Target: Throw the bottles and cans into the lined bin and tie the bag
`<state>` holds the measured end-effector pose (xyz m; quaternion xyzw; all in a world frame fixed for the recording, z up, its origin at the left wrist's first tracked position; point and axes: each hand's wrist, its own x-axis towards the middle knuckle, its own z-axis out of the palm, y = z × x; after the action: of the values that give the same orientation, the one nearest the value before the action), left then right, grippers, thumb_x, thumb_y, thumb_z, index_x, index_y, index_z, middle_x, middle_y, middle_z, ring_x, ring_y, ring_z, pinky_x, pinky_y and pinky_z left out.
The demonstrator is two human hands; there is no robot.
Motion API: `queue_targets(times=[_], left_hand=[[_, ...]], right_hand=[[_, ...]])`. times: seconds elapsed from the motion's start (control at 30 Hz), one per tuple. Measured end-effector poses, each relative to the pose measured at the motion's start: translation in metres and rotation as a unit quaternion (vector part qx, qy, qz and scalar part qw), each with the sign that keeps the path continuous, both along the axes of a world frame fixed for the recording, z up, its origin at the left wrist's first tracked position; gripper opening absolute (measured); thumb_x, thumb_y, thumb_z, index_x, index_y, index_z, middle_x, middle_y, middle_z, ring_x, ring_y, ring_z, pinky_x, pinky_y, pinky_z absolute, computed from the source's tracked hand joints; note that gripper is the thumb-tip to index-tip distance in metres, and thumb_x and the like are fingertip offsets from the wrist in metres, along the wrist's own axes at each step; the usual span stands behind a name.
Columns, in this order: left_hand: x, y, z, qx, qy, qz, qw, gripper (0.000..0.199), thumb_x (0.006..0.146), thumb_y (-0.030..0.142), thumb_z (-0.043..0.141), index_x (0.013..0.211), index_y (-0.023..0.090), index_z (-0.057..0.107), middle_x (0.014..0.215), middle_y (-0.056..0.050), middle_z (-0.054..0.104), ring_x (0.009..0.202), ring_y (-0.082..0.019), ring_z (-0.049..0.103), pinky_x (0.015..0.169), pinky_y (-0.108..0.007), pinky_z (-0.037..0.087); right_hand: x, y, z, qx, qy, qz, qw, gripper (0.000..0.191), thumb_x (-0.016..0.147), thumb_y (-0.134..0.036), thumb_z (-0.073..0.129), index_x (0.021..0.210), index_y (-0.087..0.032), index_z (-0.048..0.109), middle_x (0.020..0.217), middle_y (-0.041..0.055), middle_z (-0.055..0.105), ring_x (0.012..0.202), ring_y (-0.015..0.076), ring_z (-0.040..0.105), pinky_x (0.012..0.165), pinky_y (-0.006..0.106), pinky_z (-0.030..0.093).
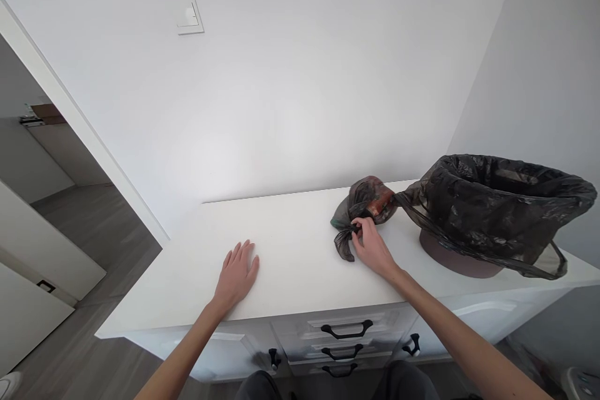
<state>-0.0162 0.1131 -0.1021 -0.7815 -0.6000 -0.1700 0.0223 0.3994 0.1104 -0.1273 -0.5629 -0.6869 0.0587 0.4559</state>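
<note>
My left hand point(237, 275) lies flat on the white cabinet top point(290, 256), fingers stretched out and nothing in them. With pinched fingers, my right hand point(371, 247) grips the gathered end of a dark, see-through plastic bag point(360, 197). Something reddish and something green show through the bag, but I cannot make out what they are. A twisted strip of dark plastic runs from this bag toward the bin point(462, 256) on the right. That bin is brownish and has a black bin liner point(497, 219) folded over its rim.
Below the top are drawers with black handles point(347, 329) and cabinet doors with black knobs point(274, 359). A white wall point(300, 87) with a light switch point(190, 17) stands behind. At the left, a doorway opens onto grey flooring point(89, 212).
</note>
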Motion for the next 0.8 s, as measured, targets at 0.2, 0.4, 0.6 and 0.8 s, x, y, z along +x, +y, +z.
queue_targets(times=[0.2, 0.4, 0.6, 0.8], left_hand=[[-0.001, 0.0, -0.005, 0.02, -0.008, -0.004, 1.0, 0.052, 0.104, 0.047, 0.032, 0.145, 0.022, 0.051, 0.159, -0.01, 0.05, 0.153, -0.03, 0.036, 0.124, -0.052, 0.028], [0.0, -0.003, -0.003, 0.025, -0.01, -0.004, 1.0, 0.05, 0.104, 0.044, 0.033, 0.143, 0.019, 0.053, 0.156, -0.012, 0.052, 0.151, -0.032, 0.039, 0.123, -0.053, 0.031], [0.004, -0.014, 0.004, 0.054, -0.013, -0.021, 0.998, 0.045, 0.105, 0.041, 0.033, 0.139, 0.02, 0.053, 0.149, -0.014, 0.057, 0.144, -0.032, 0.047, 0.116, -0.052, 0.041], [0.032, -0.035, 0.026, 0.126, -0.006, -0.139, 0.982, 0.035, 0.107, 0.032, 0.035, 0.137, 0.025, 0.053, 0.146, -0.011, 0.057, 0.137, -0.027, 0.052, 0.113, -0.046, 0.043]], right_hand=[[-0.045, -0.013, 0.01, 0.018, -0.009, 0.094, 0.995, 0.024, 0.1, -0.025, 0.042, 0.123, -0.021, 0.047, 0.113, 0.0114, 0.052, 0.098, 0.0251, 0.06, 0.086, 0.041, 0.053], [-0.082, -0.028, 0.015, -0.015, 0.084, 0.15, 0.985, 0.022, 0.097, -0.026, 0.047, 0.119, -0.022, 0.046, 0.111, 0.0087, 0.055, 0.096, 0.0226, 0.061, 0.087, 0.04, 0.054], [-0.112, -0.046, 0.015, -0.042, 0.136, 0.199, 0.97, 0.027, 0.097, -0.027, 0.05, 0.123, -0.023, 0.044, 0.116, 0.0093, 0.056, 0.102, 0.023, 0.062, 0.093, 0.043, 0.055], [-0.114, -0.046, 0.014, -0.008, 0.157, 0.181, 0.971, 0.032, 0.099, -0.025, 0.048, 0.13, -0.025, 0.044, 0.134, 0.0136, 0.047, 0.097, 0.0206, 0.063, 0.091, 0.042, 0.057]])
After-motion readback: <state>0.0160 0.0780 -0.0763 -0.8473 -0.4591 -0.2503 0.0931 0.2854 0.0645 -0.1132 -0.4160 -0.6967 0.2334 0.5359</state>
